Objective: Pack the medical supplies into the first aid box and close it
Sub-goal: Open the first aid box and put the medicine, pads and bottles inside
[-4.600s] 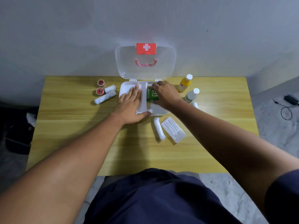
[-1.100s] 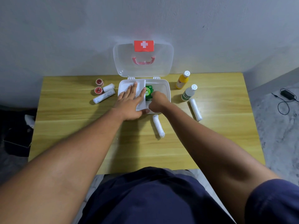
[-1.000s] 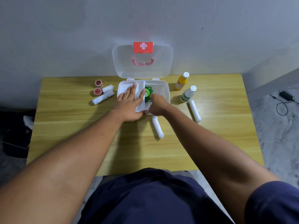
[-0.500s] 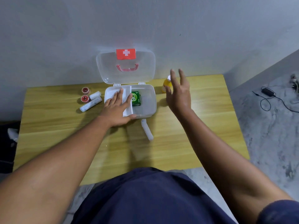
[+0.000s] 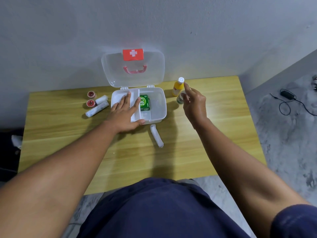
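Worktop (image 5: 214, 127) carrying one open first aid box (image 5: 158, 107), lid (image 5: 120, 71) upright against wall.

One box, white tray (image 5: 135, 100) in its left half, one green packet (image 5: 144, 102) in the open right half. Left hand (image 5: 126, 112) flat on tray, fingers spread, holding nothing. Right hand (image 5: 194, 103) raised over white bottle (image 5: 180, 100), grip loose, fingers apart, unclear whether touching. Bottles: two, one yellow (image 5: 177, 88). Gauze rolls: three, one (image 5: 157, 138) before box, two (image 5: 97, 109) left of it. Red tape rolls: two (image 5: 91, 99).
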